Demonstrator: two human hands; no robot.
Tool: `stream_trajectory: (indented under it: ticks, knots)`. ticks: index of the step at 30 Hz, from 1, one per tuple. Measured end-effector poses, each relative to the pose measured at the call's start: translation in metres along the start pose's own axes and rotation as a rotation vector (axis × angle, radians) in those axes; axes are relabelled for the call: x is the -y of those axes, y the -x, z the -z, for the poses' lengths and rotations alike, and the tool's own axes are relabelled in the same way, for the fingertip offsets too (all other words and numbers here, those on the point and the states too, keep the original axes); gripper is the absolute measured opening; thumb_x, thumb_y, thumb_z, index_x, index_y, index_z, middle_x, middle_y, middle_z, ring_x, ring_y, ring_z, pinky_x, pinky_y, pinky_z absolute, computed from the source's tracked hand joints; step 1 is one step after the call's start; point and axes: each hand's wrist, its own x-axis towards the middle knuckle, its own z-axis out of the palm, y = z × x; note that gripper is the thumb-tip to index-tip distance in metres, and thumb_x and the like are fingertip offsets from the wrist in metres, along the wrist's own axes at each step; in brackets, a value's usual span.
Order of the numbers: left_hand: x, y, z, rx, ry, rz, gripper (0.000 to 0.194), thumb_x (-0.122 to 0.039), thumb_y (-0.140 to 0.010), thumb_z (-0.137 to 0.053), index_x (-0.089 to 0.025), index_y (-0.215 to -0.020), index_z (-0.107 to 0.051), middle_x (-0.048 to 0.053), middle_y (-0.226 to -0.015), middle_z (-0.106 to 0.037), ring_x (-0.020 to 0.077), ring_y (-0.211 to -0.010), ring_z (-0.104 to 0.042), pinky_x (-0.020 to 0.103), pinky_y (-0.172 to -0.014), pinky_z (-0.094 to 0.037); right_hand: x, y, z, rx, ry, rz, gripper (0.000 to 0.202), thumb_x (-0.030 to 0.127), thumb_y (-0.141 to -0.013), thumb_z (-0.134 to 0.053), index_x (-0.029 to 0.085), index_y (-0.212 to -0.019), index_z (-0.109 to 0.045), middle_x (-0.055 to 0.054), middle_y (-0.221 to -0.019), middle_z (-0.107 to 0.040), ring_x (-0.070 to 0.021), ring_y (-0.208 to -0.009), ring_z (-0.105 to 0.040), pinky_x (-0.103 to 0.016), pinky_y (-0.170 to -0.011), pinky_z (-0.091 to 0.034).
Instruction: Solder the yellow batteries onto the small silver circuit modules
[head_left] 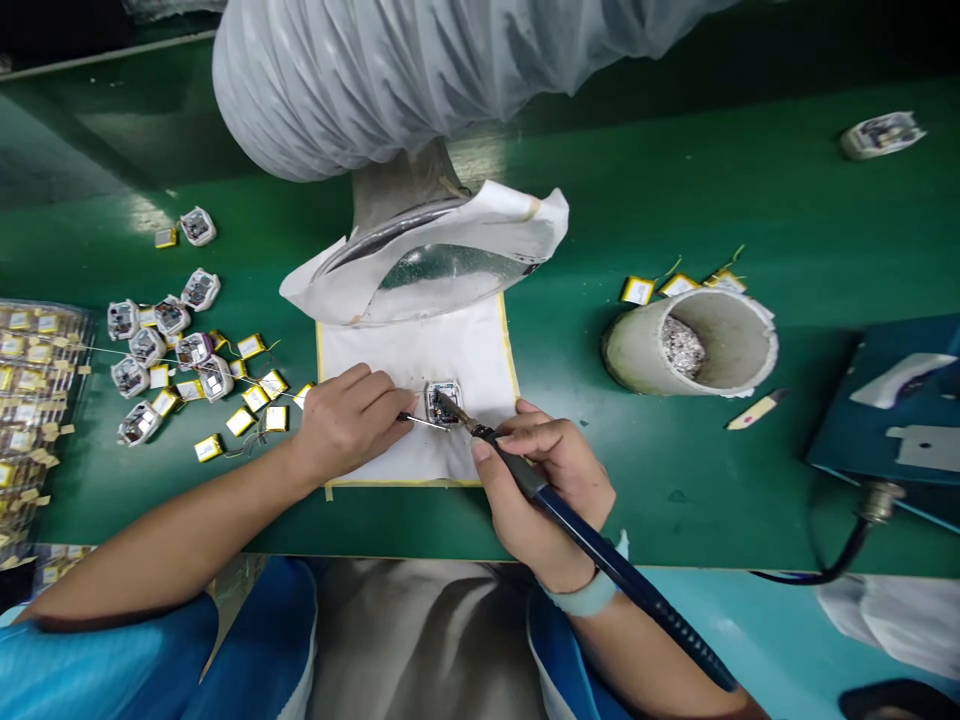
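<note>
A small square circuit board in a white housing [443, 404] lies on a white sheet [405, 350] with yellow taped edges. My right hand [551, 485] grips a soldering iron [577, 520] like a pen, its tip at the board. From the left, my left hand [352, 425] is closed round a thin metal tool [427, 422], probably tweezers, whose end reaches the board's lower edge. Solder wire [112, 350] stretches from the left towards my left hand; whether the fingers hold it too is unclear.
A hooded fume duct [427, 265] hangs just behind the sheet. Left lie several housed boards [199, 227], yellow-edged batteries [208, 447] and a filled tray [30, 400]. Right are a round tub [675, 345], more batteries [638, 290] and a blue box [885, 400].
</note>
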Motion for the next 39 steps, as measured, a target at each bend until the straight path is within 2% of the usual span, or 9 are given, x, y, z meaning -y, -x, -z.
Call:
stream_trajectory:
  ticks: [7,13,17,20,25,28,31,34,39]
  knots:
    - [0.006,-0.003,0.008,-0.006,-0.028,0.032,0.002,-0.022,-0.105,-0.074,-0.022,-0.107,-0.073,0.001,-0.086,-0.073,0.0165,-0.074,-0.066,0.032,-0.068,-0.051,-0.006,0.004,0.002,-0.044,-0.101,0.013,0.021,0.022,-0.094,-0.085,0.027,-0.094,-0.064,0.005,-0.083,-0.071,-0.0191,-0.078,-0.077,-0.055,-0.112,-0.067]
    - [0.033,0.010,0.083,0.085,0.065,0.325,0.016,-0.027,-0.107,-0.074,-0.021,-0.121,-0.079,0.006,-0.105,-0.078,0.0150,-0.083,-0.073,0.027,-0.070,-0.057,-0.016,0.009,0.004,-0.159,-0.187,0.067,0.027,0.017,-0.088,-0.092,0.024,-0.096,-0.067,0.003,-0.088,-0.072,-0.0216,-0.085,-0.080,-0.062,-0.114,-0.066]
    - [0.025,0.030,0.114,0.324,0.066,0.456,0.018,-0.015,-0.102,-0.070,-0.023,-0.114,-0.080,0.004,-0.106,-0.082,0.0189,-0.094,-0.079,0.030,-0.083,-0.063,-0.020,0.010,0.002,-0.190,-0.191,0.067,0.027,0.025,-0.088,-0.095,0.024,-0.092,-0.069,0.001,-0.087,-0.075,-0.0227,-0.084,-0.081,-0.060,-0.111,-0.069]
    - [0.010,0.037,0.104,0.491,-0.053,0.623,0.025,-0.014,-0.098,-0.073,-0.023,-0.120,-0.080,0.007,-0.120,-0.083,0.0238,-0.105,-0.081,0.034,-0.088,-0.064,-0.021,0.009,0.001,-0.200,-0.187,0.046,0.027,0.033,-0.087,-0.097,0.023,-0.087,-0.071,-0.001,-0.086,-0.078,-0.0243,-0.084,-0.082,-0.059,-0.109,-0.070]
    - [0.004,0.030,0.087,0.524,-0.052,0.906,0.020,-0.022,-0.099,-0.079,-0.021,-0.119,-0.079,0.007,-0.111,-0.082,0.0241,-0.101,-0.079,0.034,-0.087,-0.062,-0.022,0.010,-0.003,-0.240,-0.170,-0.041,0.032,0.044,-0.085,-0.099,0.024,-0.083,-0.074,-0.003,-0.083,-0.078,-0.0269,-0.083,-0.083,-0.056,-0.104,-0.072]
    - [-0.003,0.026,0.094,0.480,0.100,0.850,0.003,-0.025,-0.100,-0.079,-0.021,-0.100,-0.080,0.003,-0.094,-0.077,0.0201,-0.088,-0.074,0.030,-0.081,-0.057,-0.022,0.013,-0.005,-0.190,-0.174,-0.017,0.029,0.045,-0.089,-0.096,0.026,-0.097,-0.076,-0.005,-0.094,-0.082,-0.0321,-0.106,-0.086,-0.051,-0.100,-0.072]
    - [-0.019,0.018,0.097,0.346,0.352,0.761,0.008,-0.027,-0.104,-0.076,-0.022,-0.102,-0.082,0.003,-0.094,-0.076,0.0165,-0.083,-0.070,0.027,-0.076,-0.054,-0.018,0.013,-0.004,0.025,-0.222,0.060,0.030,0.043,-0.094,-0.093,0.030,-0.113,-0.075,-0.003,-0.097,-0.085,-0.0304,-0.116,-0.085,-0.048,-0.104,-0.069]
    - [-0.039,0.003,0.089,0.294,0.564,0.708,0.011,-0.029,-0.106,-0.074,-0.022,-0.107,-0.082,0.003,-0.098,-0.079,0.0149,-0.084,-0.072,0.025,-0.075,-0.053,-0.012,0.009,-0.003,0.215,-0.309,0.013,0.042,0.043,-0.091,-0.097,0.032,-0.123,-0.070,-0.003,-0.103,-0.088,-0.0287,-0.111,-0.086,-0.048,-0.103,-0.070]
    - [-0.053,-0.022,0.071,0.363,0.659,0.649,0.011,-0.027,-0.106,-0.073,-0.022,-0.105,-0.083,0.003,-0.097,-0.082,0.0145,-0.083,-0.073,0.024,-0.075,-0.055,-0.006,0.008,-0.003,0.267,-0.455,-0.181,0.032,0.038,-0.096,-0.092,0.032,-0.120,-0.071,-0.003,-0.105,-0.089,-0.0250,-0.094,-0.089,-0.040,-0.088,-0.072]
